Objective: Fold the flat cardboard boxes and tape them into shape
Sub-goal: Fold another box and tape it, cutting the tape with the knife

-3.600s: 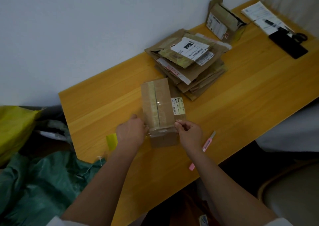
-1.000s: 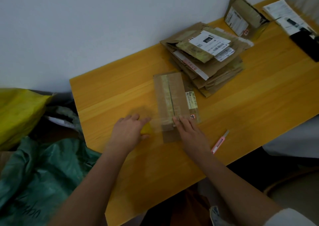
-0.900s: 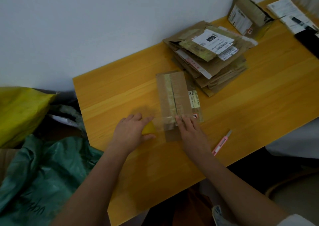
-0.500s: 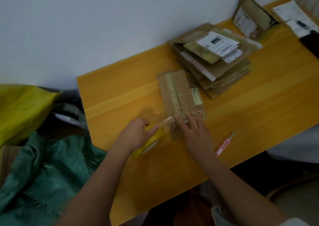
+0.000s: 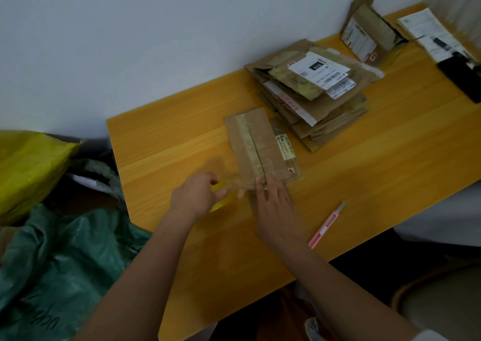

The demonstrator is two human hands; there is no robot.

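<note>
Since half a second ago the yellow tape roll (image 5: 220,203) is drawn back against the tabletop (image 5: 390,158) by the gripping left hand (image 5: 194,197). At frame centre the box (image 5: 256,146) is pressed by the right hand (image 5: 274,205), fingers flat; tape should be kept taut and smoothed over the seam.

table (image 5: 390,174): orange-yellow wood with lengthwise grain stripes
box (image 5: 256,145): brown cardboard, a pale greenish tape strip down its middle, a white-and-green label at its right edge
stack of flat boxes (image 5: 312,98): brown, topped by a white label with a black patch and barcodes
tape roll (image 5: 221,196): yellow, mostly hidden
knife (image 5: 325,227): pink with a grey tip
bag (image 5: 28,169): yellow, at the left of the frame
sheet (image 5: 59,262): dark green, lower left
wall (image 5: 130,41): plain pale grey
</note>
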